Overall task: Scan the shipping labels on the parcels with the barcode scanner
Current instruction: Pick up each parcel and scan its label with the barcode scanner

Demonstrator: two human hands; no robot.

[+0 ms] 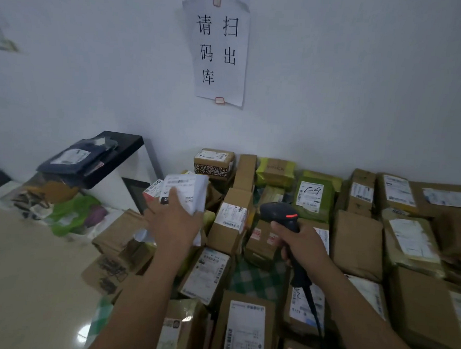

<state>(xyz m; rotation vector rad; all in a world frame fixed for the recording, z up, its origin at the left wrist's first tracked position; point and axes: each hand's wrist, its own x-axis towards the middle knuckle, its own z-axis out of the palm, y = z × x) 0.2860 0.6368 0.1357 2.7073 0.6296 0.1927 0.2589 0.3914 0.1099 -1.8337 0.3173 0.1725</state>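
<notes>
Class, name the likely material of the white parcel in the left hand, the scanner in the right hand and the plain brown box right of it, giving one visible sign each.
White parcel: probably thin plastic mailer film or paper; it creases and bends.
Scanner: hard dark plastic, matt, smoothly moulded.
Plain brown box: cardboard, matt brown, folded edges.

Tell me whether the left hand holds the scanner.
No, the right hand grips the scanner; the left hand holds a white parcel.
</notes>
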